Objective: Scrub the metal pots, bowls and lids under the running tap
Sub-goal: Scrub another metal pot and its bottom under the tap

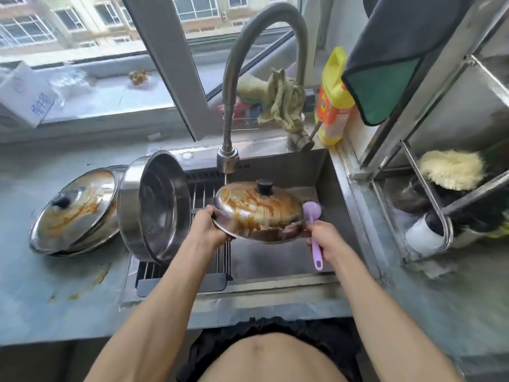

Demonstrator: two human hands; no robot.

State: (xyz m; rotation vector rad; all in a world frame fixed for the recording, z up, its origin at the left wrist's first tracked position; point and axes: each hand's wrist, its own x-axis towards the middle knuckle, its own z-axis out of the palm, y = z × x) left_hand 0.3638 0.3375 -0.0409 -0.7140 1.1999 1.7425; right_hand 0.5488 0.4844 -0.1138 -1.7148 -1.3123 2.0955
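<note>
The head view shows your left hand (210,227) gripping the near left rim of a stained metal lid (256,209); your fingers are curled under its edge, thumb on top. The lid is tilted over the sink (334,188), below and a little right of the tap head (227,158). Your right hand (326,238) is closed round the handle of a purple brush (314,224), whose head lies against the right edge of the lid. To the left, a steel pot (154,205) lies on its side on the rack over the left part of the sink, just beside your left hand. A second dirty lid (74,208) rests on the desk (55,293), touching the pot. The right sink wall is near the brush. A yellow bottle (334,97) stands at the back right corner; its orange label is too blurred to read. A white box (24,97) on the window sill has blue writing, not legible.
</note>
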